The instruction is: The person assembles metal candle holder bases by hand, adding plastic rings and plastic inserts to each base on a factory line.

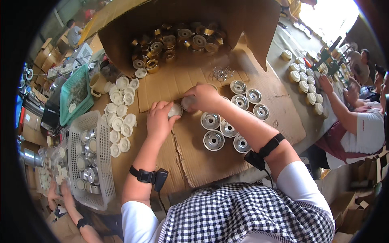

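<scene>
My left hand (159, 119) grips a round white cap-like part (175, 110) over the flattened cardboard (194, 150) on the table. My right hand (202, 98) holds a round silvery part (187, 103) right beside it; the two parts nearly touch. Just right of my hands lie several silver metal discs (227, 128) with raised hubs, set out in rows. White round caps (121, 117) lie in a loose group left of my left hand. Both wrists wear black straps.
An open cardboard box (178, 40) of gold-and-silver rings lies at the back. A white basket (89, 162) of metal parts and a green basket (75, 93) stand left. A person (356, 125) sits at right by white caps (304, 81). Small wire clips (222, 73) lie behind.
</scene>
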Demonstrator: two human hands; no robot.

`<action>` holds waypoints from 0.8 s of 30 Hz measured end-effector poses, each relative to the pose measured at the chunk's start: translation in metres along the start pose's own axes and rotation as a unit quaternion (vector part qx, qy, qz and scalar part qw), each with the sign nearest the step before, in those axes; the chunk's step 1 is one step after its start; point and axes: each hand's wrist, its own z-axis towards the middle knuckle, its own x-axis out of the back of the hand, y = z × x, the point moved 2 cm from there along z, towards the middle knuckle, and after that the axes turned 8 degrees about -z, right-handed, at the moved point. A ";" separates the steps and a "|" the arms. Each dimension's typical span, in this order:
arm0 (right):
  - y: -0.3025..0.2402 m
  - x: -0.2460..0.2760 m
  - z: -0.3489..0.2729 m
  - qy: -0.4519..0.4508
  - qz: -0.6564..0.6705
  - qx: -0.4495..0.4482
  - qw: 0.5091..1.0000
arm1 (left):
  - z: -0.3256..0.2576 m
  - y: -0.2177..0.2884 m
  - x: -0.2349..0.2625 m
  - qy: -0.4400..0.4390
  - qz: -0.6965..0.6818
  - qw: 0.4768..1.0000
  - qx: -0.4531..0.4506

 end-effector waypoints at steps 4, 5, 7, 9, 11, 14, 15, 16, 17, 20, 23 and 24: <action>0.000 -0.003 -0.004 0.047 -0.032 0.023 0.998 | -0.006 -0.009 -0.007 0.053 -0.060 0.997 0.020; -0.004 0.001 -0.006 0.052 -0.027 0.012 0.998 | -0.009 -0.012 -0.007 0.067 -0.080 0.994 0.021; -0.005 -0.003 -0.002 0.042 -0.043 0.016 0.998 | -0.010 -0.009 -0.007 0.070 -0.076 0.994 0.031; -0.009 -0.003 0.003 -0.004 -0.078 -0.003 0.997 | -0.015 -0.010 -0.003 0.034 -0.086 0.995 0.036; -0.010 -0.004 -0.004 0.038 -0.107 0.019 0.993 | -0.025 -0.020 0.007 0.068 -0.086 0.992 0.064; -0.036 0.000 -0.024 0.148 -0.108 0.065 0.981 | -0.047 -0.076 0.043 0.120 0.025 0.988 0.093; -0.052 0.005 -0.033 0.213 -0.082 0.093 0.969 | -0.055 -0.100 0.054 0.111 0.084 0.978 0.153; -0.074 0.005 -0.040 0.166 -0.037 0.125 0.977 | -0.062 -0.114 0.068 0.097 0.153 0.966 0.185; -0.099 -0.009 -0.044 0.131 0.010 0.189 0.973 | -0.076 -0.138 0.075 0.111 0.187 0.960 0.175; -0.172 -0.052 -0.055 0.002 0.045 0.343 0.938 | -0.093 -0.177 0.067 0.101 0.199 0.957 0.187; -0.194 -0.086 -0.055 -0.039 0.021 0.336 0.941 | -0.074 -0.159 0.059 0.050 0.159 0.960 0.223; -0.194 -0.096 -0.053 -0.057 -0.002 0.329 0.942 | -0.068 -0.147 0.059 0.027 0.150 0.956 0.249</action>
